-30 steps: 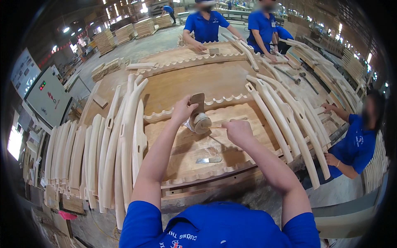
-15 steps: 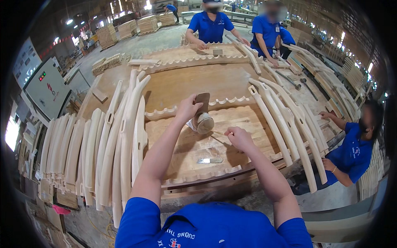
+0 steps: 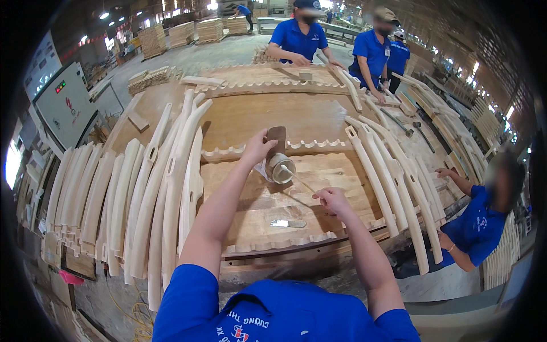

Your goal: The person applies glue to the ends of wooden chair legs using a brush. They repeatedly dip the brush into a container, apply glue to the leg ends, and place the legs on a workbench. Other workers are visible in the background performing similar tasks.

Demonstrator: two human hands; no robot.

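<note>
My left hand (image 3: 259,149) is closed on a brown flat piece (image 3: 277,135), held above the work surface. Right below that piece is a round, pale can (image 3: 281,170), tilted with its mouth toward me; whether my fingers also touch it is hidden. My right hand (image 3: 333,202) pinches a thin wooden stick (image 3: 303,182), whose whitish tip lies at the can's mouth. Beneath both hands lies a wooden panel (image 3: 250,196) with scalloped edge strips. A small flat blade with a light handle (image 3: 288,223) rests on it, nearer to me.
Curved wooden pieces (image 3: 162,188) lean in a row at left; more (image 3: 393,171) lie at right. Hammers (image 3: 423,137) rest farther right. Co-workers stand across the table (image 3: 299,43) and at right (image 3: 476,228). A grey control cabinet (image 3: 65,108) stands at far left.
My right hand has drawn back slightly from the can, toward me. More of the stick shows, and its whitish tip is now visible at the mouth, which faces me more.
</note>
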